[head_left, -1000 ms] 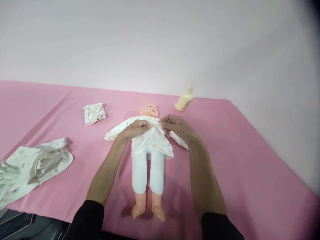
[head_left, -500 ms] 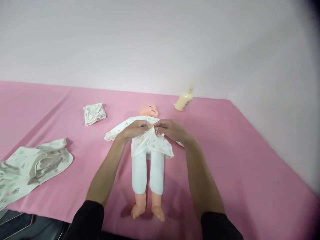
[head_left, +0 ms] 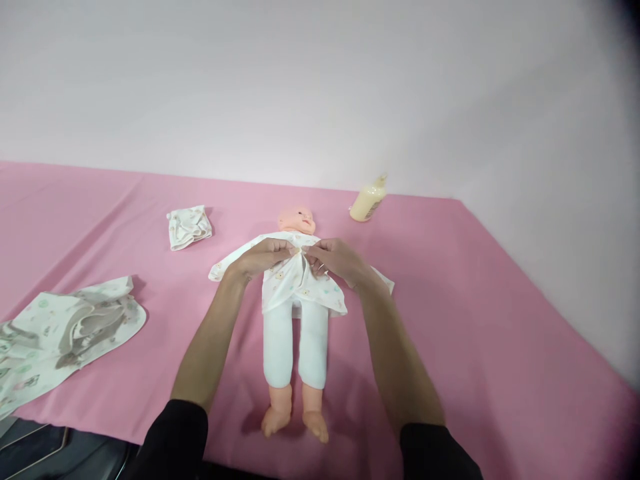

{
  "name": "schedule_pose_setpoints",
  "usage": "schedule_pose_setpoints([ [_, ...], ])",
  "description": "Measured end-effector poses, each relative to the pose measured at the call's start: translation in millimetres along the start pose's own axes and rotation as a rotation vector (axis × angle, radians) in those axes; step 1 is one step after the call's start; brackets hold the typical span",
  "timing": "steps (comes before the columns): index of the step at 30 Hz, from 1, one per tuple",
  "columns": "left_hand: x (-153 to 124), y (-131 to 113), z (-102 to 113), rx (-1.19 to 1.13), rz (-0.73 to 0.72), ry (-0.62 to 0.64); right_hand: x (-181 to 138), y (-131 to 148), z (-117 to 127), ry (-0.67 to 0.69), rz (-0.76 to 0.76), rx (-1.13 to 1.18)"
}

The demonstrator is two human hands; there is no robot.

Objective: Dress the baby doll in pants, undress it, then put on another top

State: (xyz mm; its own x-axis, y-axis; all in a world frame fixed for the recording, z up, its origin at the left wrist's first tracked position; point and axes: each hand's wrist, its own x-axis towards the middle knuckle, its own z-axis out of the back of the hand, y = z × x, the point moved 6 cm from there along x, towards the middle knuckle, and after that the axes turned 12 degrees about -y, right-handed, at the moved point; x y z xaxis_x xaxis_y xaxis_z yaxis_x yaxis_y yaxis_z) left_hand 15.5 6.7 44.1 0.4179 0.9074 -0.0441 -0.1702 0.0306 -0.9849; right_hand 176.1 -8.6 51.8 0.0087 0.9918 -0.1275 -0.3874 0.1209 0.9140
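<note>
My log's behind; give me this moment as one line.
Left hand: pinching shirt front | Right hand: pinching shirt front, beside left | Doll: lying in shirt on pink cloth | Bottle: beyond right hand

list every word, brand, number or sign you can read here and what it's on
No text can be read.
Yellow bottle: dark striped mark, perhaps a barcode, too small to read.
Large printed cloth: small marks, too blurred to tell if lettering.
White shirt and folded cloth: small prints, no readable lettering.
</note>
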Motion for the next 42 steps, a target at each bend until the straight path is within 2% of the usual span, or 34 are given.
schedule_pose_setpoints([
  [4, 0, 0, 5, -0.022, -0.006, -0.001, -3, -2, -1, 0.012, 0.053, -0.126],
  [10, -1, -1, 6, -0.074, -0.028, 0.018, -15, 10, -1, -0.002, 0.163, -0.354],
  [17, 0, -1, 6, -0.069, -0.030, 0.020, -20, 19, -4, -0.024, 0.253, -0.508],
  [21, -2, -3, 5, -0.007, -0.019, 0.029, -14, 15, -2, -0.017, 0.210, -0.417],
  [31, -5, -8, -10, 0.147, 0.003, -0.012, -3, 5, 3, -0.047, 0.039, 0.034],
  [42, -5, -8, -16, 0.225, -0.025, -0.021, -14, 19, 8, -0.087, -0.036, 0.101],
])
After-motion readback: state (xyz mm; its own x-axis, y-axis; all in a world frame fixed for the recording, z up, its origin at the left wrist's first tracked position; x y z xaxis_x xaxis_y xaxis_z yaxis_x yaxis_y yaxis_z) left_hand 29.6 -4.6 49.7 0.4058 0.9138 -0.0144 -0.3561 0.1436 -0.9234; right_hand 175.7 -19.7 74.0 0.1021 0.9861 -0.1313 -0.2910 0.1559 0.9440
